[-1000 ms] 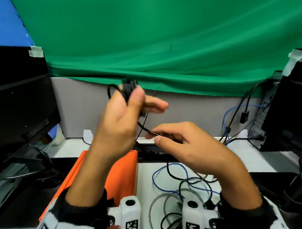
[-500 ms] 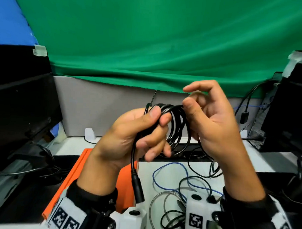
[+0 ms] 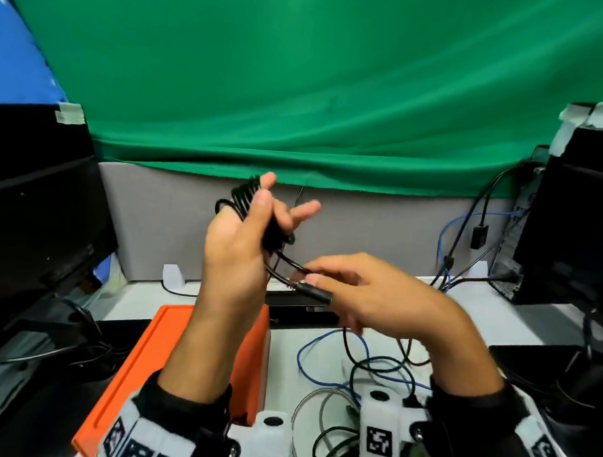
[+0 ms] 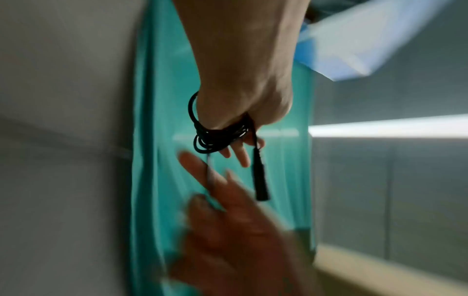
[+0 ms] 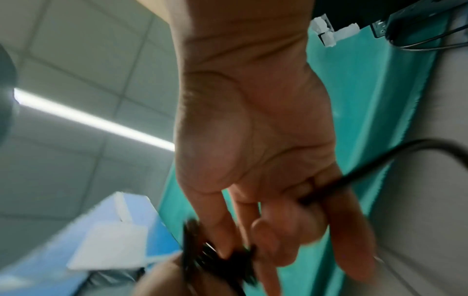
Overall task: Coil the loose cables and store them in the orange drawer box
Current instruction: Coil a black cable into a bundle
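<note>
My left hand (image 3: 259,220) is raised above the desk and grips a black cable coil (image 3: 248,197) wound in several loops round its fingers (image 4: 238,154). The coil (image 4: 217,138) has a barrel plug (image 4: 260,180) dangling from it. My right hand (image 3: 322,280) is lower and to the right, pinching a strand of the same cable (image 5: 354,174) that runs from the coil; the plug (image 3: 315,292) lies beside its fingertips. The orange drawer box (image 3: 144,376) sits under my left forearm. Loose blue (image 3: 301,351), black (image 3: 349,346) and grey (image 3: 304,404) cables lie on the white desk.
Dark monitors stand at the left (image 3: 36,236) and right (image 3: 573,231) edges. A computer tower (image 3: 507,269) with plugged cables is at the right rear. A flat black device (image 3: 300,308) lies behind the box. A grey partition (image 3: 156,223) and green cloth close the back.
My right hand dropped from beside the coil to lower right, drawing the strand out. My left hand rose and turned, lifting the coil higher; the plug now sits by the right fingers.
</note>
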`<action>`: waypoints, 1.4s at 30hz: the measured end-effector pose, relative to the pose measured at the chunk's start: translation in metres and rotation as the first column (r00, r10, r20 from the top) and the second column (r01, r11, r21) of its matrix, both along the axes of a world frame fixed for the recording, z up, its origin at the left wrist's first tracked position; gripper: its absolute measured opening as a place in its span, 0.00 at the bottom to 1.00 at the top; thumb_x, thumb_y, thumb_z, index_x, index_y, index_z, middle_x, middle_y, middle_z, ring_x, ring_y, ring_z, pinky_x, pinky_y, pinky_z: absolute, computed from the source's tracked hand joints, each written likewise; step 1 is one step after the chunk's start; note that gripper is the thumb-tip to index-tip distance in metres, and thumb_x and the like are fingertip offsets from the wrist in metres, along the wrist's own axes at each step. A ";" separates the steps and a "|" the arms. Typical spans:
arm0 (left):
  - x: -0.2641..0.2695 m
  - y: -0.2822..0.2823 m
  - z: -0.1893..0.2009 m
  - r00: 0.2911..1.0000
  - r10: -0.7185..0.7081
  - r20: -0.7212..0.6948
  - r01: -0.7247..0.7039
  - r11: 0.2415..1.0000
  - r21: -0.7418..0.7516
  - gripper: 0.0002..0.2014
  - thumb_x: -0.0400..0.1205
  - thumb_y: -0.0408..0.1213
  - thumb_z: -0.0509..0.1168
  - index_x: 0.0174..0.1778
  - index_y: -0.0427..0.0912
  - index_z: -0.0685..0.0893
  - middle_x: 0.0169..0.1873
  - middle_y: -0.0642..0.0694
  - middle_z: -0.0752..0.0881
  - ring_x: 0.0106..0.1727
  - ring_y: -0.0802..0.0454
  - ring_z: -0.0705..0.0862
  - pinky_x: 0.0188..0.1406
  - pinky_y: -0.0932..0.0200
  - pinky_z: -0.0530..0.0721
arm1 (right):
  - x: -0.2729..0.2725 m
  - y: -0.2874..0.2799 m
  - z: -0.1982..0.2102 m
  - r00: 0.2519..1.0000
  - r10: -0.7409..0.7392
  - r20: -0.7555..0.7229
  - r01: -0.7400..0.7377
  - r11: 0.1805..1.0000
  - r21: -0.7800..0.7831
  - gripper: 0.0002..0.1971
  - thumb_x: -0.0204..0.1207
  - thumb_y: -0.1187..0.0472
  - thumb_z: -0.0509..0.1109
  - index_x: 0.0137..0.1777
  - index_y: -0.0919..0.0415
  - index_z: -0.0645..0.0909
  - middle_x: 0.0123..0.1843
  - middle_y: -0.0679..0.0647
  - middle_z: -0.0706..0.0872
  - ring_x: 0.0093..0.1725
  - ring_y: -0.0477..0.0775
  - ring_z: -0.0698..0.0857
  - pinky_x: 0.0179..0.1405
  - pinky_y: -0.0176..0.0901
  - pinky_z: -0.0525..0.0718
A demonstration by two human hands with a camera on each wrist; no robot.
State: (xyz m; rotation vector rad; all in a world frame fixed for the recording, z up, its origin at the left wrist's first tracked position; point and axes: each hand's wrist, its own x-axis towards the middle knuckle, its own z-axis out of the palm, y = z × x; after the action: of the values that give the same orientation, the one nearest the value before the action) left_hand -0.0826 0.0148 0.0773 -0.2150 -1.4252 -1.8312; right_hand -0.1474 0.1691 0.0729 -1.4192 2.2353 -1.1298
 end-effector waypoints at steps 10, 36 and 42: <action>0.020 0.008 -0.003 0.837 -0.210 0.506 0.477 0.735 -0.482 0.29 0.91 0.47 0.54 0.27 0.46 0.88 0.14 0.49 0.72 0.19 0.45 0.68 0.28 0.54 0.75 | 0.010 0.035 0.024 0.995 -0.078 -0.056 0.034 0.833 -0.552 0.06 0.77 0.69 0.76 0.47 0.62 0.82 0.37 0.51 0.85 0.38 0.47 0.82 0.40 0.35 0.79; 0.008 -0.006 -0.015 0.643 -0.680 0.351 0.733 0.680 -0.027 0.17 0.82 0.55 0.67 0.38 0.44 0.84 0.23 0.47 0.82 0.32 0.47 0.87 0.55 0.48 0.87 | 0.010 -0.015 0.001 0.923 -0.376 -0.079 0.241 0.727 -0.643 0.27 0.87 0.40 0.56 0.35 0.59 0.76 0.27 0.61 0.81 0.25 0.61 0.79 0.21 0.54 0.76; 0.003 0.004 -0.019 0.499 -0.831 0.246 0.849 0.525 0.052 0.18 0.87 0.52 0.61 0.39 0.42 0.83 0.19 0.55 0.79 0.25 0.53 0.80 0.51 0.53 0.83 | 0.008 -0.017 0.001 0.939 -0.345 0.012 0.272 0.717 -0.642 0.27 0.85 0.36 0.53 0.38 0.58 0.74 0.28 0.63 0.80 0.25 0.66 0.79 0.22 0.59 0.79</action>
State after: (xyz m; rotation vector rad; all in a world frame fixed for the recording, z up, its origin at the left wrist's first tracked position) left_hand -0.0799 0.0187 0.0580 -0.9076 -1.7221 -2.6686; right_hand -0.1390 0.1524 0.0742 -1.3551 2.3307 -2.1411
